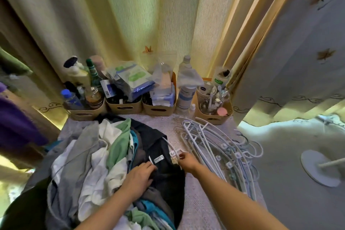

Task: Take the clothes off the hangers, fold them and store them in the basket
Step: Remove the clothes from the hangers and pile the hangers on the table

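Lace-covered table (197, 201) | left hand (139, 175) flat on black garment (168, 179) | right hand (186, 159) pinches hanger (174, 153) at garment's edge

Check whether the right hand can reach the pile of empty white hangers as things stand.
Probably yes: the right hand sits right beside the empty hangers, nothing lying between, though it pinches another hanger.

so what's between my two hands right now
In the head view, the collar of the black garment, with its white label, lies between the left hand, resting on it, and the right hand, which pinches the white hanger.
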Demonstrator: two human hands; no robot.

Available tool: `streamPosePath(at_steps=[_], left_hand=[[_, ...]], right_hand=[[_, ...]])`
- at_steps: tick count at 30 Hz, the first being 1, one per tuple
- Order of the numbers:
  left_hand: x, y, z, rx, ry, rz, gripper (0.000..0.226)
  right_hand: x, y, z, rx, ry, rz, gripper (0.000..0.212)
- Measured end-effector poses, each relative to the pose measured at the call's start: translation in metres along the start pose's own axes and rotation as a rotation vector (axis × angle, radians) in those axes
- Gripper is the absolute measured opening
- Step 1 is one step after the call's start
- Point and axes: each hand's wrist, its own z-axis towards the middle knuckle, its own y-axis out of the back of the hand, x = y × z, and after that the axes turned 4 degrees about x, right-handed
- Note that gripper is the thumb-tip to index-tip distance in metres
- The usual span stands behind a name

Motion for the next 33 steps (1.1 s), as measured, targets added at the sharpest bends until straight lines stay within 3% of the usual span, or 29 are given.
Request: streamPosePath(at_steps=[3, 8, 12, 15, 17, 19, 23, 25, 30, 33], left_hand=[[-0.007, -0.009, 0.013, 0.059, -0.025, -0.135, 0.052], [-0.013, -0.018, 0.023, 0.308, 0.023, -0.045, 0.065], [-0.009, -0.022, 0.019, 0.366, 0.014, 0.021, 0.048], [-0.008, -0.019, 0.016, 0.349, -0.036, 0.04, 0.043], [-0.01, -0.019, 0.015, 0.364, -0.046, 0.073, 0.046], [-0.013, -0.021, 0.015, 0.386, -0.054, 0.12, 0.048], [-0.017, -0.025, 0.017, 0.423, -0.025, 0.185, 0.045], [-0.019, -0.025, 0.017, 0.434, -0.008, 0.19, 0.044], [-0.019, -0.025, 0.018, 0.467, 0.01, 0.188, 0.045], [-0.018, -0.025, 0.018, 0.477, 0.016, 0.179, 0.045]], right_hand=[[0.002, -0.001, 0.006, -0.004, -0.028, 0.064, 0.037], [0.0, -0.002, 0.005, 0.169, -0.094, 0.226, 0.017], [-0.002, -0.008, 0.006, 0.166, -0.107, 0.298, 0.015], [0.002, -0.007, 0.007, 0.042, -0.07, 0.297, 0.025], [0.006, -0.004, 0.007, -0.049, -0.047, 0.183, 0.042], [0.005, -0.004, 0.005, -0.083, -0.028, 0.011, 0.044], [-0.007, -0.006, -0.012, -0.339, -0.016, -0.153, 0.018], [-0.017, -0.004, -0.016, -0.426, 0.01, -0.294, 0.016], [-0.011, 0.005, -0.014, -0.257, -0.096, -0.765, 0.018], [-0.015, 0.0, -0.004, -0.215, -0.042, -0.986, 0.024]])
